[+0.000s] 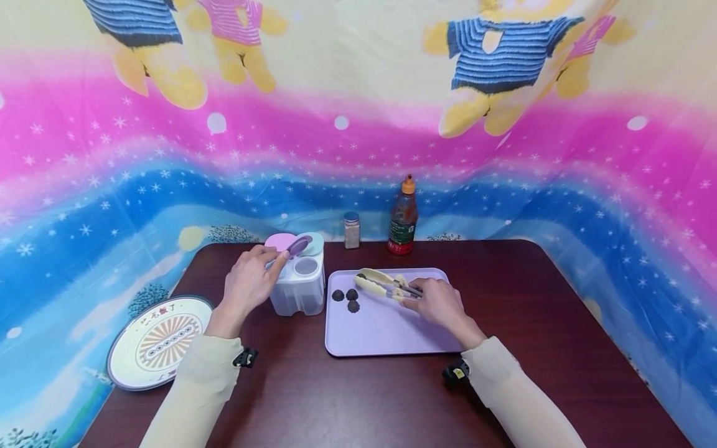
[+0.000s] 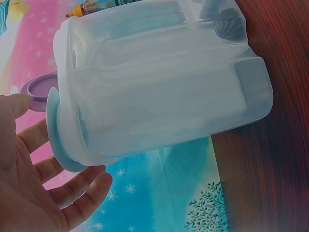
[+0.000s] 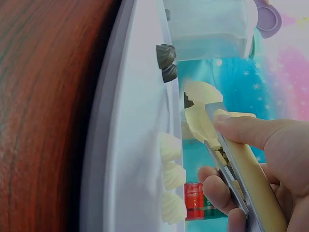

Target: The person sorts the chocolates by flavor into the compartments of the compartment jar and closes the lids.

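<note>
My left hand (image 1: 249, 283) pinches a raised purple lid (image 1: 299, 246) on a translucent storage container (image 1: 298, 295), above a round opening (image 1: 305, 266). In the left wrist view, a dark piece (image 2: 229, 24) shows through the container's wall near its bottom. My right hand (image 1: 439, 303) grips cream-tipped tongs (image 3: 241, 179) over the lilac tray (image 1: 386, 336). Between the tong tips sits a dark piece (image 3: 188, 100). Several dark ridged pieces (image 1: 353, 306) lie at the tray's left side. Cream swirled pieces (image 3: 173, 175) lie on the tray near the tongs.
A patterned plate (image 1: 168, 342) stands at the table's left edge. Behind the tray are a small shaker jar (image 1: 351, 231) and a sauce bottle (image 1: 403, 221). Pink (image 1: 280, 241) and teal lids (image 1: 315, 244) cover other parts of the container. A printed cloth surrounds the dark table (image 1: 347, 398).
</note>
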